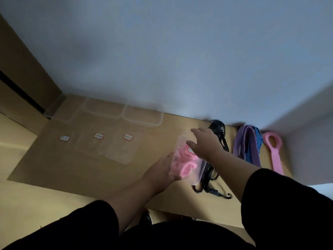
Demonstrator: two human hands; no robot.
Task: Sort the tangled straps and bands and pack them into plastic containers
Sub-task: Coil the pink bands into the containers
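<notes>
Task looked part done. One box point(187, 160) was already packed with pink bands point(182, 162) and sat between both hands, tilted, apparently lifted off the tabletop point(54, 163), though that's blurry. Its lid point(191, 150) with a red-edged label seemed to be on or going on under the right hand; can't tell if snapped.

Left to sort, all right of the right hand: black cords point(219, 134) with hooks, running under and just beyond that hand and down past the box; purple strap point(243, 145) with a blue strap point(258, 141) beside it, further right; pink strap point(273, 150) with a loop end, furthest right.

Left of the left hand: three labelled lids point(118, 150) flat on the tabletop, well apart from the hand. Beyond them, by the wall, three clear boxes point(142, 114) with nothing visible inside. So judged roughly one of four kinds packed, three boxes to fill.

Left hand point(162, 170): gripped the box's left side, thumb curled on its near edge, fingers hidden behind it.

Right hand point(204, 143): fingers spread and mostly straight, palm down on the top of the box, touching or pressing the lid. Not pinching anything as far as visible.
</notes>
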